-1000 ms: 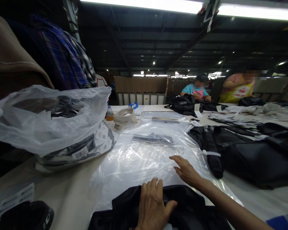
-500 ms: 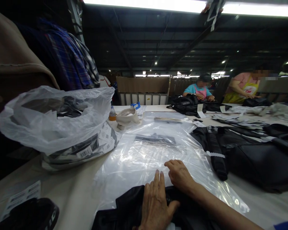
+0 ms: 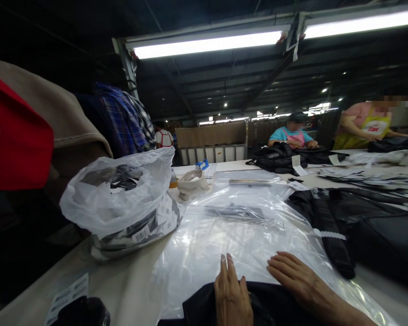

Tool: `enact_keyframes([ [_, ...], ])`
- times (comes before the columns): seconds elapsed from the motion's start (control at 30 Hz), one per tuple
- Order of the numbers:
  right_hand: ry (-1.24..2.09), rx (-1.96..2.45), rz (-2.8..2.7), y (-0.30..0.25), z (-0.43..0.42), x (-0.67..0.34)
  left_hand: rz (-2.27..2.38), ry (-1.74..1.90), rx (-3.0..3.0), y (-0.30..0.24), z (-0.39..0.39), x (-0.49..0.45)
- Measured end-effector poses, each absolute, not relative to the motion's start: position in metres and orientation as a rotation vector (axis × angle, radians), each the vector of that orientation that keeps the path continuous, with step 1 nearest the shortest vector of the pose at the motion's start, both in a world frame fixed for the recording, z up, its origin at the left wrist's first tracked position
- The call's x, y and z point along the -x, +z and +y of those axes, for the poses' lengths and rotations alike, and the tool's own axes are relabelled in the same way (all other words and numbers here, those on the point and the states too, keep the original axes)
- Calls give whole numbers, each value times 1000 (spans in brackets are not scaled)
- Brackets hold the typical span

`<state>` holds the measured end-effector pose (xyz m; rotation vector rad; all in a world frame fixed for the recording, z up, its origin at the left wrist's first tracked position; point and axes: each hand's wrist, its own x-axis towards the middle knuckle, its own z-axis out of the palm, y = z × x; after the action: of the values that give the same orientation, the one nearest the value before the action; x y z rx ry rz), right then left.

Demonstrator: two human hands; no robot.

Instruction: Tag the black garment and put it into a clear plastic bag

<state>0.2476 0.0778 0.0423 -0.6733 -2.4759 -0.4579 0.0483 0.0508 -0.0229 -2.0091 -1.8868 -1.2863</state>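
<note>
My left hand (image 3: 231, 294) lies flat, fingers stretched forward, on a black garment (image 3: 204, 308) at the near table edge. My right hand (image 3: 297, 278) rests beside it, fingers extended, on the garment's far edge and touching the large clear plastic bag (image 3: 224, 235) that is spread on the table under the garment. Neither hand grips anything that I can see.
A white plastic bag (image 3: 119, 199) full of tagged dark items sits at the left. Black garments (image 3: 360, 226) lie at the right. A white tape dispenser (image 3: 192, 182) stands further back. Sticker sheets (image 3: 66, 296) lie near left. Two other people work at the far end.
The view has tilted up and shifted. My right hand slid back to the right along the garment's edge. My left hand stays flat on the garment.
</note>
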Motion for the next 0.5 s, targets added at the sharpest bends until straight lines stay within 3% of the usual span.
enact_keyframes([
  [0.27,-463,650,-2490,45,61,-256,-1941,-1806,1574,-37,75,-15],
  [0.5,-368,609,-2495,47,53,-249,-2066,-1684,1372,-18,66,15],
])
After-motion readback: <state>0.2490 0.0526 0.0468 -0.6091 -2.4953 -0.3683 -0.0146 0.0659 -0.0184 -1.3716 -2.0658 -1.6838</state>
